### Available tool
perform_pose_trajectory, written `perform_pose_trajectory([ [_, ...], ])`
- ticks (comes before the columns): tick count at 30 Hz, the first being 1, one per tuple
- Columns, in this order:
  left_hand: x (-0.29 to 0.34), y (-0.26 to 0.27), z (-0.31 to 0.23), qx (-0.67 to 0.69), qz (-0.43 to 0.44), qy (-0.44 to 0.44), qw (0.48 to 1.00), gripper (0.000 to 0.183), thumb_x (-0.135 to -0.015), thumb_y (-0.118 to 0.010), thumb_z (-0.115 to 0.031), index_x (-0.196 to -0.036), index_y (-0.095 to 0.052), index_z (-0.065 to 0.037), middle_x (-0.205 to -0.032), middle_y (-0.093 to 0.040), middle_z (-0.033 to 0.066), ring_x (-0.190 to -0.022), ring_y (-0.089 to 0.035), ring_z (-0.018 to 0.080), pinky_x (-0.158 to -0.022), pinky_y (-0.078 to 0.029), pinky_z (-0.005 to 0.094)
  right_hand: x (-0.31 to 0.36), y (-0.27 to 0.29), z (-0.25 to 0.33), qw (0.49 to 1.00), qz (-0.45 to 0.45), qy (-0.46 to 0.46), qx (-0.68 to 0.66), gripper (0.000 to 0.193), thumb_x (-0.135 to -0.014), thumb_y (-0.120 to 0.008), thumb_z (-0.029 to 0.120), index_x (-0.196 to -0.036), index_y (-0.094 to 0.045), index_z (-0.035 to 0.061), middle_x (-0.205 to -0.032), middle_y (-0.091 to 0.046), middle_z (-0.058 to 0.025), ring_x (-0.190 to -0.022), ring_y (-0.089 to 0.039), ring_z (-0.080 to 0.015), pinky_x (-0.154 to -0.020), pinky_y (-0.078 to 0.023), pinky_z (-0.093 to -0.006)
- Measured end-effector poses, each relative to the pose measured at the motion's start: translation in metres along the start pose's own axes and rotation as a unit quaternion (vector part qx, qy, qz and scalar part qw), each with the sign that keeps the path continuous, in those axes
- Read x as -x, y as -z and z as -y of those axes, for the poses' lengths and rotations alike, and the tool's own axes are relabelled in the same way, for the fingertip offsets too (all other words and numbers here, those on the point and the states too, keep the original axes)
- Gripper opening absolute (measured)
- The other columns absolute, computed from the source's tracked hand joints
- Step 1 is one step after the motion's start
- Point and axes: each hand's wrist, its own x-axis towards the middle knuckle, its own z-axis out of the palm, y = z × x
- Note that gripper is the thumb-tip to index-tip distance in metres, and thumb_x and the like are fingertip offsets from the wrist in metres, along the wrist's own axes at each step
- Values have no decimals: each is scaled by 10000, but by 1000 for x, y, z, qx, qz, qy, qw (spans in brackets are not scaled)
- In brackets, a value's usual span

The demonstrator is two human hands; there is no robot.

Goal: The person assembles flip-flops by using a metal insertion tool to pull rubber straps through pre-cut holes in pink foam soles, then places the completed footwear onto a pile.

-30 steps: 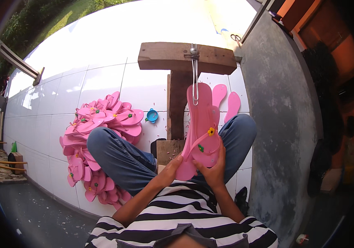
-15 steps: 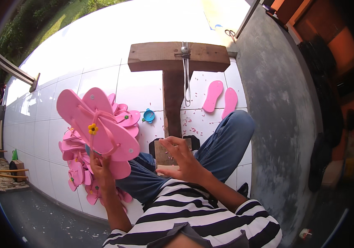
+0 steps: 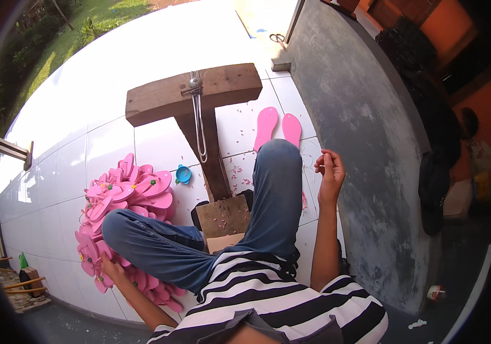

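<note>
My left hand point(image 3: 109, 268) reaches into a heap of pink flip-flops point(image 3: 124, 186) on the floor at the left. Its fingers are partly hidden among the flip-flops at the heap's near side, so its grip does not show clearly. Small flower ornaments in yellow and green sit on several straps. My right hand point(image 3: 330, 176) is raised beside my right knee, fingers curled in, with nothing visible in them. Beyond that knee, two pink soles point(image 3: 266, 125) without straps lie on the tiles.
Between my legs stands a T-shaped wooden stand point(image 3: 211, 149) with a thin metal tool point(image 3: 198, 114) hanging on it. A small blue dish point(image 3: 183, 174) rests beside the heap. Pink scraps point(image 3: 235, 172) are scattered around. A grey wall point(image 3: 360, 132) rises at the right; scissors point(image 3: 277, 39) lie farther off.
My left hand has gone down from in front of me to the heap; the flip-flops it held up are now among the others. My right hand has moved right, past my knee. The view has shifted.
</note>
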Motion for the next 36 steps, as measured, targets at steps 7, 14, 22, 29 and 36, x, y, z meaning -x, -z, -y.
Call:
perform_pose_trajectory([
  [7,69,-98,-80,-409,-212,-360,812,544,-930,-593,-270,-1386,-446,-10,-1375,-474,164,-1243,-500,321,-1014,-436,457,0,42,-216,962,-42,-156,220,275,-939,-625,224,-1111,-595,12,-913,-652,-69,-829,-627,-165,-709,-502,-279],
  [14,201,-266,-128,-303,164,-512,787,410,-988,-488,-143,-1378,-438,-28,-1399,-466,147,-1210,-545,296,-957,-498,414,-34,-38,-274,857,97,-89,499,609,-822,-697,303,-1356,-458,132,-1221,-519,-214,-1152,-515,-410,-891,-507,-502],
  [22,209,-276,-116,-465,141,-564,668,311,-960,-520,-112,-1264,-570,-70,-1363,-510,136,-1025,-646,239,-725,-572,336,-75,-116,-282,771,106,-141,612,833,-724,-775,467,-1418,-396,207,-1347,-427,-177,-1231,-468,-398,-898,-516,-524],
  [29,223,-278,-123,-460,162,-519,702,264,-958,-514,-90,-1206,-602,-65,-1324,-543,126,-1074,-615,260,-695,-571,314,-73,-118,-291,740,105,-164,644,822,-688,-788,475,-1293,-423,56,-1260,-529,-224,-1173,-534,-399,-896,-516,-514],
  [36,233,-303,-117,-371,262,-559,694,202,-952,-535,-65,-1129,-629,-39,-1117,-653,112,-925,-640,199,-731,-510,303,-75,-51,-254,903,46,-409,-120,681,-766,-749,358,-1251,-436,-4,-1132,-579,-151,-1084,-577,-273,-822,-511,-410],
])
